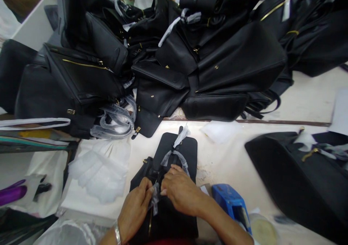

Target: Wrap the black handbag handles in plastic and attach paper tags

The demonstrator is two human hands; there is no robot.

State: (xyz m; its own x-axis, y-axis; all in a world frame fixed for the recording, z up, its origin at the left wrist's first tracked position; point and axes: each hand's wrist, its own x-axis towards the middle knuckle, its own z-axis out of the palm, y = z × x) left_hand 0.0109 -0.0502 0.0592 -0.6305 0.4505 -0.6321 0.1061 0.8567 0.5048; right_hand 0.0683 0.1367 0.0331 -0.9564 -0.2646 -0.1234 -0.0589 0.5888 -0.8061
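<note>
A black leather bag (176, 219) lies on the white table right in front of me, its flap (165, 145) pointing away. Strips of clear plastic wrap (179, 138) cover its strap and handle. At the bag's left side, my left hand (137, 203) pinches a loose piece of plastic film (154, 198) between thumb and fingers. My right hand (181, 189) is closed over the middle of the bag, close beside the left. Whatever its curled fingers grip is hidden beneath them.
A heap of black bags (231, 63) fills the back of the table. To the right are a blue tape dispenser (231, 205) and another black bag (288, 176). White foam sheets (100, 172) lie at left, near a purple-handled tool (13, 194).
</note>
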